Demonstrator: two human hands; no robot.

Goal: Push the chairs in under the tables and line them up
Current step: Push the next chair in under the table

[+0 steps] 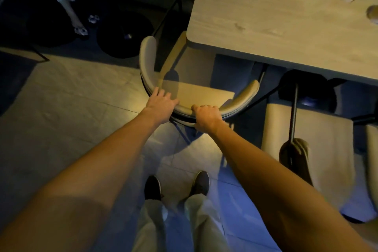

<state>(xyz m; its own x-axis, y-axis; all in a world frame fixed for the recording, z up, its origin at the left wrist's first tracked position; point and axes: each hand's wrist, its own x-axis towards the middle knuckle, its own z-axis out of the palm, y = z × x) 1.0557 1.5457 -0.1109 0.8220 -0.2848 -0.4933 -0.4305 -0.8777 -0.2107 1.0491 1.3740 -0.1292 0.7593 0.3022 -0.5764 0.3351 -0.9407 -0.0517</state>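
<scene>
Our left hand (161, 104) lay flat, fingers straight, on the curved back of the chair (242, 96). Our right hand (206, 114), at its 3 o'clock, gripped that back. The chair stood at 12 o'clock of both hands, partly under the table (266, 32) at 1 o'clock.

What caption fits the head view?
Left hand rests on, right hand grips the chair backrest; seat partly under the table.
</scene>
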